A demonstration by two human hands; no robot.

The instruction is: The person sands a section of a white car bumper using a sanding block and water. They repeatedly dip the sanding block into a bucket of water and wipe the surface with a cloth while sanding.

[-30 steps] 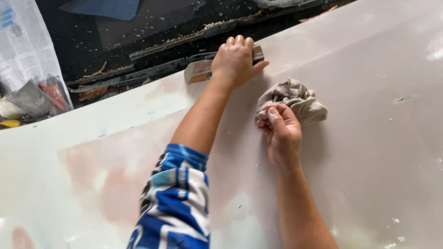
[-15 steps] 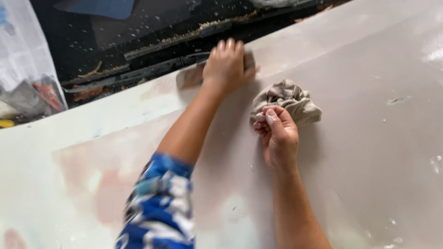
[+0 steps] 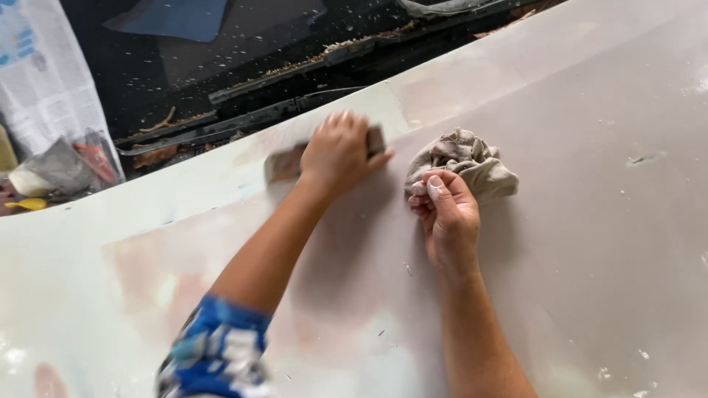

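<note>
Since the earlier frame, the left hand (image 3: 341, 151) with its sanding block (image 3: 324, 153) has slid a little toward 9 o'clock along the upper edge of the panel, and the block looks blurred. That hand lies flat on the brown block, fingers together and pressed down on it, so only the two ends of the block show. The right hand (image 3: 445, 214) has stayed almost in place; its fingers are curled and pinch the near edge of a crumpled grey-beige rag (image 3: 464, 163), which rests on the panel at 3 o'clock from the block, near it but apart.

Both things lie on the pale sanded car panel (image 3: 590, 243), which has pinkish patches at 8 o'clock and small white flecks.

At 10 o'clock, beyond the panel's edge, a sheet of white paper (image 3: 40, 88) with blue and grey print hangs against the dark glass. Just below it is a clear plastic bag (image 3: 70, 166); inside I see something grey and something red, but what they are I cannot tell. A small yellow object (image 3: 29, 203) lies beside it. At 12 o'clock a blue sheet (image 3: 173, 16) lies behind the glass.
</note>
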